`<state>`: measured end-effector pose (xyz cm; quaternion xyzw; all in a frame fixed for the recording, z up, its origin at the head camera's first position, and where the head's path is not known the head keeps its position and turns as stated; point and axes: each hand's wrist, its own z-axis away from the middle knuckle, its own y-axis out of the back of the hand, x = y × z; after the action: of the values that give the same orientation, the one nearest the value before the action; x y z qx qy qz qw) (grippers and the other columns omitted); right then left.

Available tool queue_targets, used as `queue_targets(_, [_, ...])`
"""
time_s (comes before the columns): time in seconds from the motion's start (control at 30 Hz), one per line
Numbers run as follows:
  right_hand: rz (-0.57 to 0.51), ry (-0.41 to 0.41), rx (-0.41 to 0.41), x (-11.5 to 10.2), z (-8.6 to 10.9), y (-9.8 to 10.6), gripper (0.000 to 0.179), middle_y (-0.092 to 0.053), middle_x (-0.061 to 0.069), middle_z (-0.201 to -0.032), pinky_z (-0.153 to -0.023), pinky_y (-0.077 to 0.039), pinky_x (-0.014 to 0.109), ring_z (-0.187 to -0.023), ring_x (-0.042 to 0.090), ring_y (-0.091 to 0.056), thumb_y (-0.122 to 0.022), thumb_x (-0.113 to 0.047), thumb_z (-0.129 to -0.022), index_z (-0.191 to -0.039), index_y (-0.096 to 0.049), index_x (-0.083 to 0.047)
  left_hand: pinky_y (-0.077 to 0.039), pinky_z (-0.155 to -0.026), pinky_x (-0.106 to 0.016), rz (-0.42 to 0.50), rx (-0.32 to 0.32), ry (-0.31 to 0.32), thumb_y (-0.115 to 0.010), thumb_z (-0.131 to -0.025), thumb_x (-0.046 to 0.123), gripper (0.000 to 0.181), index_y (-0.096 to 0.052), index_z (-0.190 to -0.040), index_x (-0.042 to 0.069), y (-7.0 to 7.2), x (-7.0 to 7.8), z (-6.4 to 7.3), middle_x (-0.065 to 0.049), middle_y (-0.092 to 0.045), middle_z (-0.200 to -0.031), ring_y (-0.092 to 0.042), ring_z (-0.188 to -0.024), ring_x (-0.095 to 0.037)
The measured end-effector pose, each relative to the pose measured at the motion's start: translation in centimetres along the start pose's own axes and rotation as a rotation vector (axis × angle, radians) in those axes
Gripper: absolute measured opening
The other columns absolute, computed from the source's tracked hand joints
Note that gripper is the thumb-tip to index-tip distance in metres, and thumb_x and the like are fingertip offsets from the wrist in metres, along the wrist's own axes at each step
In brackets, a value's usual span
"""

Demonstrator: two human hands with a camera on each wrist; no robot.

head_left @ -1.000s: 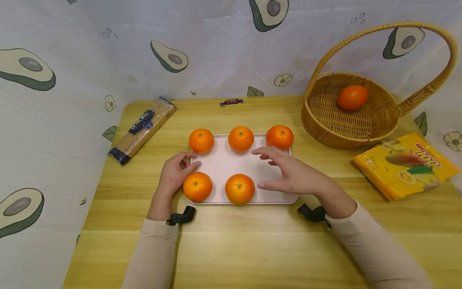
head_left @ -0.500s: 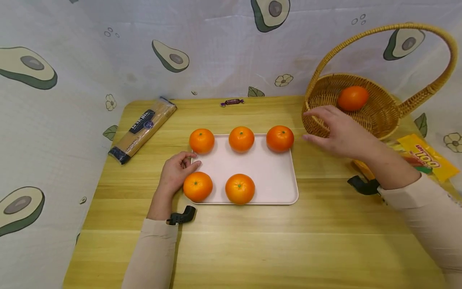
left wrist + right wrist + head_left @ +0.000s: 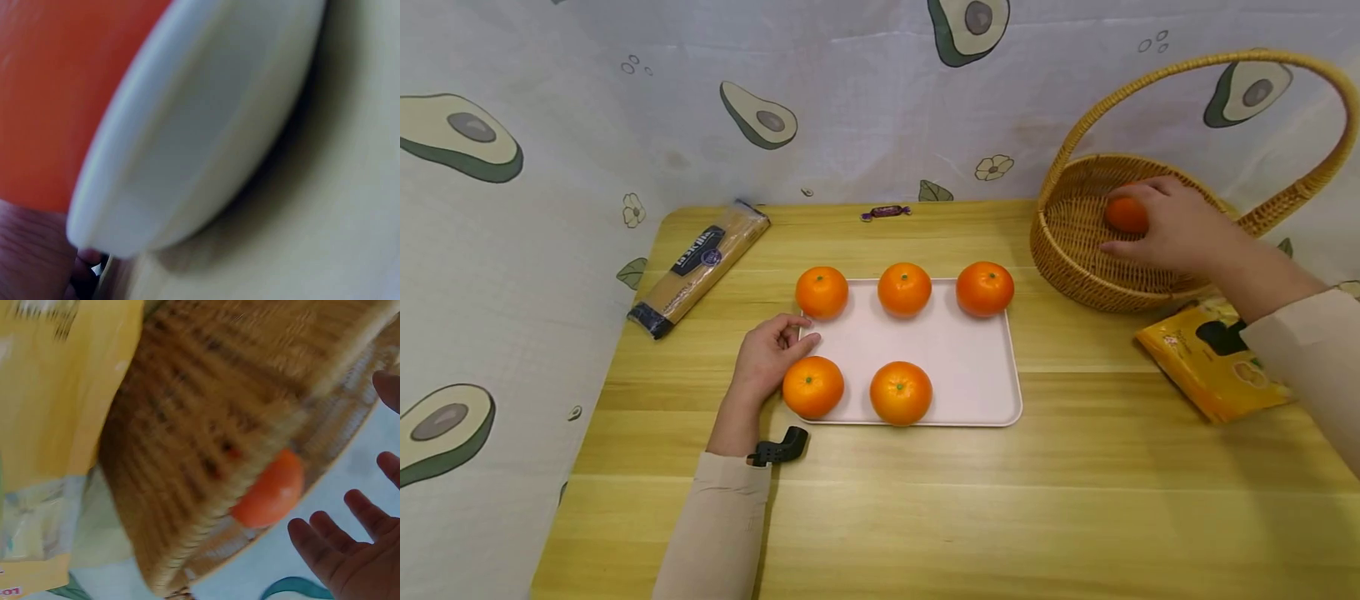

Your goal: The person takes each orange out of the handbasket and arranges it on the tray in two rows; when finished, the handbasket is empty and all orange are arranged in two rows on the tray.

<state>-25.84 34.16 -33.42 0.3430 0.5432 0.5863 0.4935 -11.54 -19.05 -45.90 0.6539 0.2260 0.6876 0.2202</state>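
My left hand (image 3: 767,357) rests at the left rim of a white tray (image 3: 958,358), its thumb over the edge and the other fingers loosely bent. Close by, one orange (image 3: 813,387) lies at the tray's front left corner, and another orange (image 3: 822,292) at the back left. More oranges sit along the tray, including one (image 3: 901,392) at the front and one (image 3: 984,289) at the back right. My right hand (image 3: 1183,225) reaches into the wicker basket (image 3: 1078,279), over a red-orange fruit (image 3: 1127,214) that it partly covers. Spread fingers (image 3: 312,550) stand apart from this fruit in the right wrist view.
The basket's tall handle (image 3: 1210,58) arches above the right hand. A yellow snack bag (image 3: 1210,358) lies in front of the basket, under the right forearm. Spaghetti in a packet (image 3: 700,267) lies at the back left, and a purple wrapped candy (image 3: 886,212) at the back.
My right hand has moved from above the tray, rightward and away from me, into the basket over the fruit. My left hand and the oranges on the tray have stayed in place.
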Motion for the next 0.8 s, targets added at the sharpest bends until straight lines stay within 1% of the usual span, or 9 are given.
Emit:
queue_targets(0.07, [-0.001, -0.028, -0.009, 0.9, -0.6, -0.3, 0.091, -0.019, 0.047, -0.151, -0.093, -0.038, 0.076, -0.122, 0.067, -0.036, -0.074, -0.045, -0.091, -0.155, -0.030, 0.003, -0.039, -0.065, -0.027, -0.003, -0.002, 0.004, -0.078, -0.091, 0.028, 0.030, -0.073, -0.116, 0.011, 0.0, 0.0, 0.0, -0.005, -0.057, -0.077, -0.050, -0.071, -0.022])
queue_targets(0.13, [-0.005, -0.062, -0.016, 1.5, -1.1, -0.5, 0.096, -0.014, 0.048, -0.153, -0.094, -0.037, 0.077, -0.122, 0.069, -0.034, -0.074, -0.045, -0.091, -0.158, -0.024, 0.002, -0.039, -0.066, -0.027, -0.008, -0.004, 0.008, -0.078, -0.092, 0.028, 0.031, -0.072, -0.117, 0.011, 0.0, 0.0, 0.0, -0.005, -0.057, -0.078, -0.050, -0.071, -0.021])
queue_targets(0.23, [-0.030, -0.102, -0.021, 2.3, -1.9, -0.8, 0.101, -0.006, 0.046, -0.156, -0.096, -0.033, 0.080, -0.128, 0.072, -0.026, -0.074, -0.045, -0.091, -0.160, -0.016, -0.001, -0.040, -0.066, -0.027, -0.013, -0.006, 0.013, -0.078, -0.092, 0.029, 0.031, -0.072, -0.117, 0.011, -0.1, 0.0, 0.0, -0.004, -0.057, -0.079, -0.050, -0.072, -0.021])
queue_targets(0.37, [-0.061, -0.136, -0.034, 3.3, -2.4, -1.2, 0.103, 0.002, 0.045, -0.159, -0.098, -0.029, 0.082, -0.133, 0.074, -0.019, -0.073, -0.043, -0.091, -0.162, -0.011, -0.003, -0.040, -0.066, -0.028, -0.013, -0.004, 0.004, -0.078, -0.092, 0.029, 0.031, -0.072, -0.117, 0.011, -0.1, -0.1, 0.0, -0.005, -0.057, -0.079, -0.050, -0.072, -0.022])
queue_targets(0.63, [-0.119, -0.161, -0.055, 4.7, -3.2, -1.5, 0.107, 0.004, 0.047, -0.157, -0.098, -0.029, 0.082, -0.128, 0.075, -0.023, -0.075, -0.039, -0.091, -0.162, -0.005, -0.001, -0.040, -0.067, -0.028, -0.012, 0.001, -0.002, -0.078, -0.091, 0.029, 0.030, -0.073, -0.115, 0.012, -0.1, -0.3, -0.1, -0.005, -0.057, -0.079, -0.050, -0.072, -0.022])
queue_targets(0.8, [-0.142, -0.179, -0.061, 5.2, -3.8, -1.6, 0.106, 0.005, 0.048, -0.156, -0.100, -0.027, 0.082, -0.131, 0.074, -0.019, -0.075, -0.032, -0.091, -0.162, -0.002, -0.002, -0.040, -0.066, -0.027, -0.003, 0.000, 0.001, -0.078, -0.091, 0.029, 0.030, -0.073, -0.115, 0.011, -0.1, -0.3, -0.2, -0.005, -0.057, -0.078, -0.051, -0.072, -0.023])
